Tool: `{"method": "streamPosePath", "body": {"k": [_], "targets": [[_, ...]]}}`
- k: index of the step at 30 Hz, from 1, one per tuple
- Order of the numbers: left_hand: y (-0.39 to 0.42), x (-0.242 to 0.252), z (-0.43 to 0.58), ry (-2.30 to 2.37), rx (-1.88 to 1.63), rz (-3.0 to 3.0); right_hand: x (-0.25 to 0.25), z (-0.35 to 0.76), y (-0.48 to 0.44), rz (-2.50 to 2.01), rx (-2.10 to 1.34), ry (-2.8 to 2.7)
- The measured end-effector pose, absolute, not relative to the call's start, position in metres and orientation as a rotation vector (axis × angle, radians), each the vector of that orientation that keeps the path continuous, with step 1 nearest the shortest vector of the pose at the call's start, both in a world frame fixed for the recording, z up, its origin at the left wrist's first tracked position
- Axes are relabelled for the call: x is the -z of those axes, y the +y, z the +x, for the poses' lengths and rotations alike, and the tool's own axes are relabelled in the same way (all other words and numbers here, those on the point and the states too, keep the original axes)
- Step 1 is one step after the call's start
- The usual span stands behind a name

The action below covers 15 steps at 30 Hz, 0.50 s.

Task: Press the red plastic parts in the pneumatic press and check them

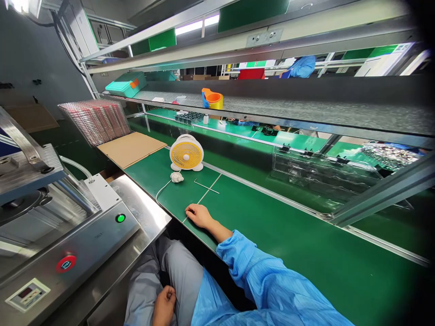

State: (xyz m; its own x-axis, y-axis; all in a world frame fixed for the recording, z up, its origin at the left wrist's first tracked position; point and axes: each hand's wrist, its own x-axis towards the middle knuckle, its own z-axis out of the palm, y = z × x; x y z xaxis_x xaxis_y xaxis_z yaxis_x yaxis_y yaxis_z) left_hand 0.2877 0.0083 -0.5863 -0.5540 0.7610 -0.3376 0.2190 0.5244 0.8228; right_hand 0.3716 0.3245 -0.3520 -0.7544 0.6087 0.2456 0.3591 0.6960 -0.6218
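Observation:
My right hand (200, 216) rests on the green bench top (251, 213) near its front edge, its fingers curled together and nothing visible in them. Over my lap, my left hand (165, 305) is loosely closed with no object showing. Just beyond the right hand lies a thin L-shaped hex key (207, 186). A small white fan with a yellow front (186, 154) stands upright farther back. In front of the fan sits a bundled white cord (176, 177), whose loose length curves toward the bench edge. Neither hand touches the fan, cord or hex key.
At left stands a metal machine with a lit green button (120, 218) and a red button (65, 263). A cardboard sheet (132, 148) and stacked clear trays (97, 120) lie beyond. The overhead shelf holds a teal box (125, 84) and an orange-yellow cup (214, 99).

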Motion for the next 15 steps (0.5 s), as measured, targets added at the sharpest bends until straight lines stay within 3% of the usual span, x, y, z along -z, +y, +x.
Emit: {"method": "streamPosePath", "body": {"k": [15], "targets": [[0.009,0.583,0.289,2.017,-1.017,0.757,0.352,0.372,0.324,-0.729,-0.774,-2.462]]}}
